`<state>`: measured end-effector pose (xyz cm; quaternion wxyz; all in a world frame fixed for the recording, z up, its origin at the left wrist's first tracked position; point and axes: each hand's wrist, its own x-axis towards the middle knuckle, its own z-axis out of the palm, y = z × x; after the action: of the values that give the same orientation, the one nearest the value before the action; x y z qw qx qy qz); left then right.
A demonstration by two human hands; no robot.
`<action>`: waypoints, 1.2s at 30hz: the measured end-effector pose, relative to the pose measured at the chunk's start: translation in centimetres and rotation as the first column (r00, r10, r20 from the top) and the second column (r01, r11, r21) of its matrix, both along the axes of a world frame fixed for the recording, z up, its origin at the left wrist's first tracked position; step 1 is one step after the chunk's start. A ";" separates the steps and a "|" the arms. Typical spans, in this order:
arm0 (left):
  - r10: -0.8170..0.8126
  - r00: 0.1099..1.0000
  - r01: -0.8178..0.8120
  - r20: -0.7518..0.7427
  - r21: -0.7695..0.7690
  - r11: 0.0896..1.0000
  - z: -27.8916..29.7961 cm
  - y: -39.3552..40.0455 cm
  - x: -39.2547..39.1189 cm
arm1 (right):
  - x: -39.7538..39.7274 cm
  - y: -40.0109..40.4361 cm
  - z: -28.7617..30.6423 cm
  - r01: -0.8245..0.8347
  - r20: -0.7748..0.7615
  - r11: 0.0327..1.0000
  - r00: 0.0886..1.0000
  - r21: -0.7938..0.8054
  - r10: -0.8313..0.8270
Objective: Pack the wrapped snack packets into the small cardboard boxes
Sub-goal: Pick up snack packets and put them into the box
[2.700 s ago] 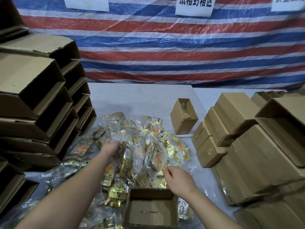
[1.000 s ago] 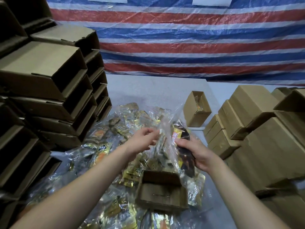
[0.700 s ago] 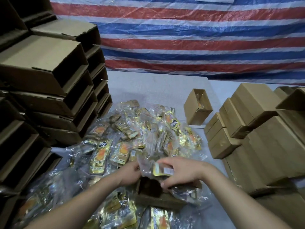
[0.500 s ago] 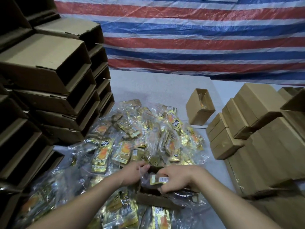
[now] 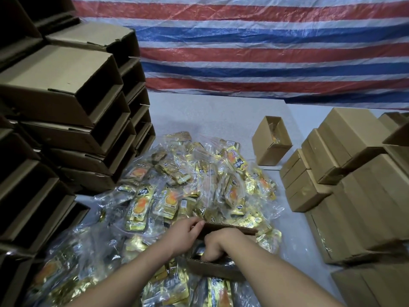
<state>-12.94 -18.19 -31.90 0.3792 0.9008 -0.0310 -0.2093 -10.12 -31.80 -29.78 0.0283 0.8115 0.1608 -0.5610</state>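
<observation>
A heap of gold snack packets in clear plastic wrap covers the middle of the table. A small open cardboard box sits at the heap's near edge. My right hand reaches down inside that box, its fingers pressing on a wrapped packet there; the fingertips are hidden by the box wall. My left hand grips the box's left rim, thumb and fingers curled over the edge.
Tall stacks of empty open boxes rise on the left. Closed boxes are stacked on the right. One open box holding packets stands behind the heap. A striped tarp hangs at the back.
Both hands lifted a wrapped bundle of packets from the heap, brought it down to the near box, and my right hand has pushed it inside while the left moved to the box rim.
</observation>
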 end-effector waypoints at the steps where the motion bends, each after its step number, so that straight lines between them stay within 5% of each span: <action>1: -0.002 1.000 0.002 -0.003 0.011 1.000 0.0 0.1 -0.1 | -0.4 0.0 -0.7 0.006 0.009 1.000 1.000 -0.008 -0.006; 15: 0.034 0.999 -0.035 0.029 0.049 0.998 -0.7 -0.6 -0.8 | -2.0 -0.1 -2.9 -0.187 0.246 0.982 0.952 -0.012 0.185; 24: 0.029 0.999 -0.030 0.023 0.061 0.998 -0.6 -0.7 -0.9 | -1.8 -0.9 -3.5 -0.026 0.181 0.989 0.984 0.144 -0.001; 31: -0.005 0.999 0.000 0.052 0.083 0.997 -0.1 -0.2 -0.9 | -1.2 -2.1 -2.4 0.203 -0.078 0.964 0.978 0.173 -0.192; 36: 0.015 0.999 -0.017 0.039 0.060 0.998 -0.2 0.0 -0.8 | -0.8 -2.4 -0.4 -0.035 0.089 0.996 0.996 0.079 0.028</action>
<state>-13.79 -18.17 -32.12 0.3529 0.9159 -0.0247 -0.1897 -10.94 -34.21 -30.22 0.0114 0.8334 0.1946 -0.5172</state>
